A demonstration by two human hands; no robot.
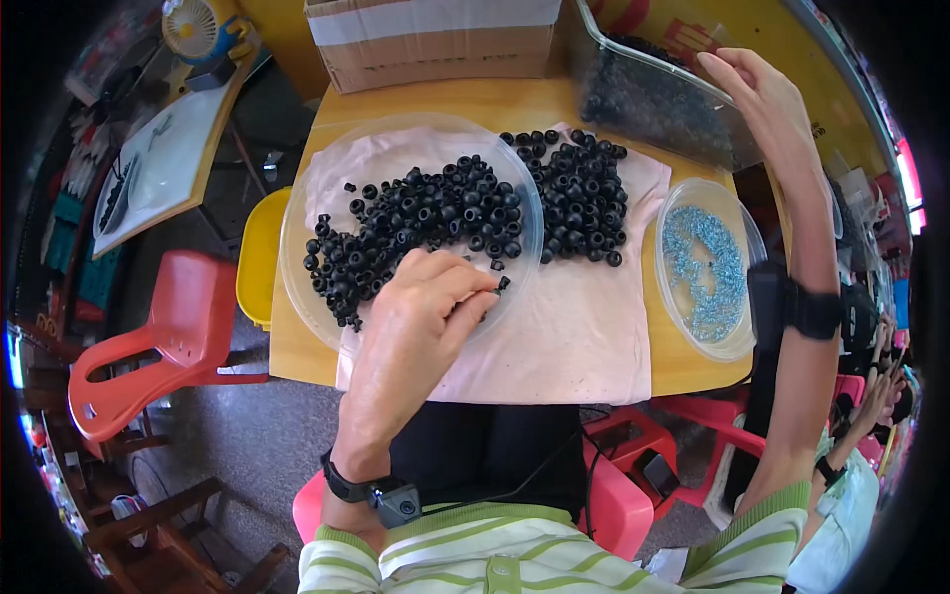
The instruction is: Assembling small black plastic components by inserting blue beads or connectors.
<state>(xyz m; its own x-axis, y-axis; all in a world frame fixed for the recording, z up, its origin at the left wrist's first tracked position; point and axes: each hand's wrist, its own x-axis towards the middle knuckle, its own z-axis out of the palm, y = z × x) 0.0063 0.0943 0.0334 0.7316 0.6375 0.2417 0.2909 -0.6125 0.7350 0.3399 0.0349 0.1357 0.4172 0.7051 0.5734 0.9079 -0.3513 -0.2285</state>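
My left hand point(427, 302) is over the near part of a round clear plastic tray point(295, 238), thumb and forefinger pinched on a small black bead point(504, 283). A heap of round black beads point(435, 203) with holes fills much of that tray. More black beads point(584, 198) lie loose on a pale pink cloth point(594, 327) to its right. Up at the far right, my right hand point(760, 87) reaches to the rim of a clear plastic bin point(658, 109) that has dark pieces inside. Its fingers are extended and nothing shows in them.
An oval clear container point(732, 344) of tiny blue beads point(693, 247) stands at the table's right. A cardboard box point(435, 49) sits at the back. On the left are a yellow basin point(259, 257) and a red chair point(188, 317). Another person's hand point(876, 406) shows at far right.
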